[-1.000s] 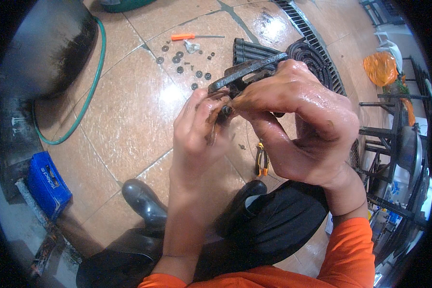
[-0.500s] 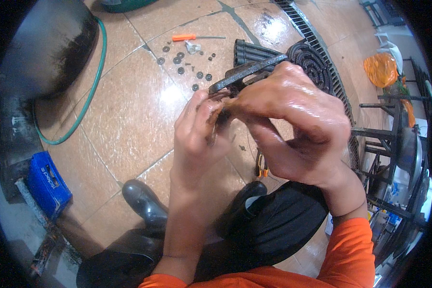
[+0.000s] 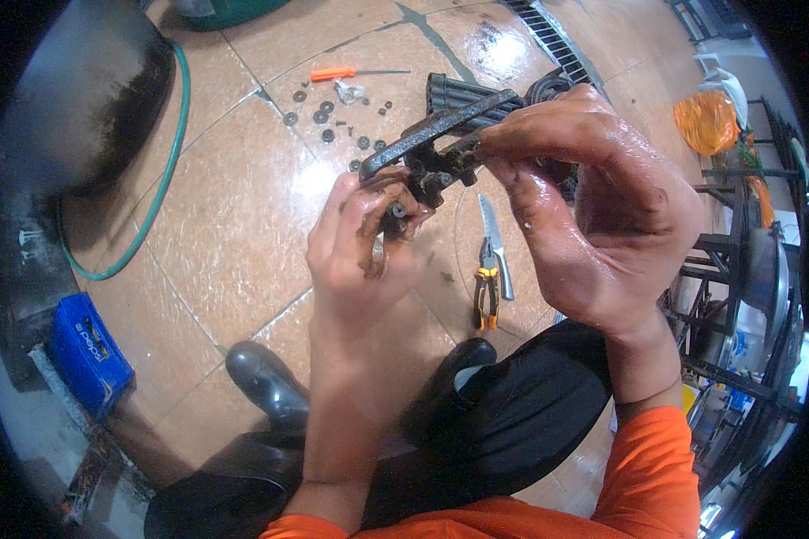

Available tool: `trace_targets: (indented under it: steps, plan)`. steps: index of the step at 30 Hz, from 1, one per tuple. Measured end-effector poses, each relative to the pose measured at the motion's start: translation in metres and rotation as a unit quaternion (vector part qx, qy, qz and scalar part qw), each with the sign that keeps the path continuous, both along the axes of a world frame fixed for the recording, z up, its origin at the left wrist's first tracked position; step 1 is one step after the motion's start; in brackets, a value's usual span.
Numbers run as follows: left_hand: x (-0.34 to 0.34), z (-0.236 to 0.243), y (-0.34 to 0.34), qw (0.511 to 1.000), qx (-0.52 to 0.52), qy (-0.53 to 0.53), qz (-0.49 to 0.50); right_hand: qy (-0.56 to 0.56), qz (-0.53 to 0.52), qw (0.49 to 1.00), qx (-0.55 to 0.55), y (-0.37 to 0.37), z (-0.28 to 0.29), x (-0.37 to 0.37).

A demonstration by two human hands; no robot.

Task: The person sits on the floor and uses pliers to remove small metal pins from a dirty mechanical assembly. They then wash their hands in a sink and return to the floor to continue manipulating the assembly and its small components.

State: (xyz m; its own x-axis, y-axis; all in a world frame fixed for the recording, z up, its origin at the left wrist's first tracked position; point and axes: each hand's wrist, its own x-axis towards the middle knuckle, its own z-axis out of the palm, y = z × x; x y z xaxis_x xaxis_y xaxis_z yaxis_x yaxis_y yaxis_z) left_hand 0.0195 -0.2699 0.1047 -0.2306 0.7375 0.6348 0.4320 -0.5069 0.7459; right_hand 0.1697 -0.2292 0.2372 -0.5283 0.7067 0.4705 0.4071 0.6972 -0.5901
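Note:
A greasy black metal part [image 3: 440,135], made of a flat bar with short stubs along one side, is held up over the floor. My left hand [image 3: 360,238], smeared with dark grease, is closed around its near left end. A round stub end pokes out between those fingers. At the part's right end, my right hand [image 3: 602,198] has thumb and forefinger closed against a dark stub; its other fingers are curled. Below the hands lie pliers [image 3: 486,287] with black and orange handles and a knife [image 3: 492,234], side by side on the tiles.
An orange-handled screwdriver [image 3: 334,74] lies beyond several small black washers [image 3: 321,117] and a crumpled clear scrap. Black metal tubes [image 3: 463,97] sit near the floor drain [image 3: 553,36]. A green hose [image 3: 166,180] and blue box [image 3: 90,350] are left; metal racks stand right.
My right hand has moved right, away from my left fingers. The held part has shifted slightly left and its stubs now show. The knife and pliers have come into fuller view.

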Motion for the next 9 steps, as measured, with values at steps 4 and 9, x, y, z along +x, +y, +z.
trace_targets:
  steps: [4,9]
  plan:
    - [-0.001,0.005,-0.0011,1.0,-0.004,0.004,-0.019,-0.016,0.008,1.0,0.002,0.0004,-0.0002,0.0001]
    - [-0.0002,0.0034,-0.0001,1.0,0.001,0.006,-0.012,-0.031,0.007,0.999,0.01,0.0004,0.0005,-0.0005]
